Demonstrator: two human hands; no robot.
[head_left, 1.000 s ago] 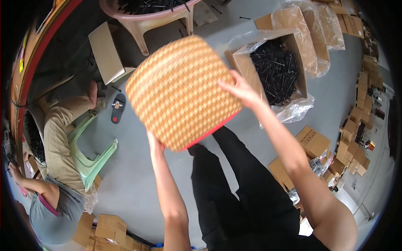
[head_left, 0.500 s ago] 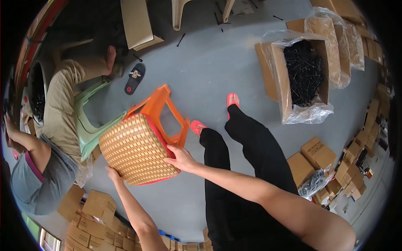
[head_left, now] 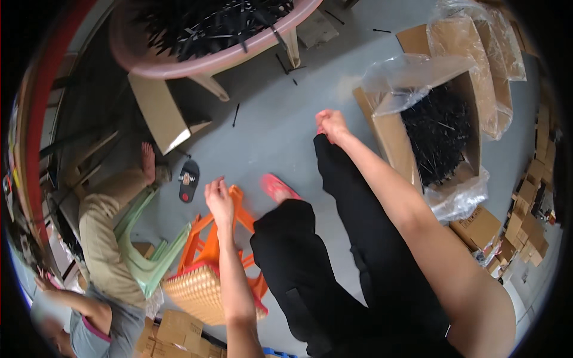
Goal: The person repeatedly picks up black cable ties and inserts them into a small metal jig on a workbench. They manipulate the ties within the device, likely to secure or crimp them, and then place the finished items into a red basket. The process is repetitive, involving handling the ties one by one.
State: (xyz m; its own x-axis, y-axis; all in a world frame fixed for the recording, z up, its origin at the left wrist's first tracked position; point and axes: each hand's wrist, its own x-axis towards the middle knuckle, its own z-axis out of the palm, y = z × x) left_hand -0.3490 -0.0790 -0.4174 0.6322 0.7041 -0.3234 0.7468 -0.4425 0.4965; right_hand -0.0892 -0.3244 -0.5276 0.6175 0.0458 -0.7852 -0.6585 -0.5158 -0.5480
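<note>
My left hand (head_left: 219, 201) is raised above the orange stool frame (head_left: 208, 241), fingers apart and nothing in them. Beneath that forearm, the stool's woven tan seat (head_left: 194, 293) is tilted on its side, partly hidden by my arm. My right hand (head_left: 332, 125) hangs out ahead over my right foot, its fingers curled in, and no object shows in it. To its right stands an open cardboard box (head_left: 382, 134) lined with clear plastic and filled with thin black plastic pieces (head_left: 439, 134). Neither hand touches the box.
At the top, a pink tub (head_left: 197, 68) of black pieces rests on a stand. A seated person (head_left: 110, 203) is at left, near a green stool (head_left: 140, 256) and a black slipper (head_left: 189, 181). Cartons (head_left: 477, 227) line the right side. Black pieces (head_left: 236, 115) lie scattered on the floor.
Both my hands have let go of the stool with the woven seat and moved forward, the right one farther to the right. My view has shifted, bringing the pink tub into sight.
</note>
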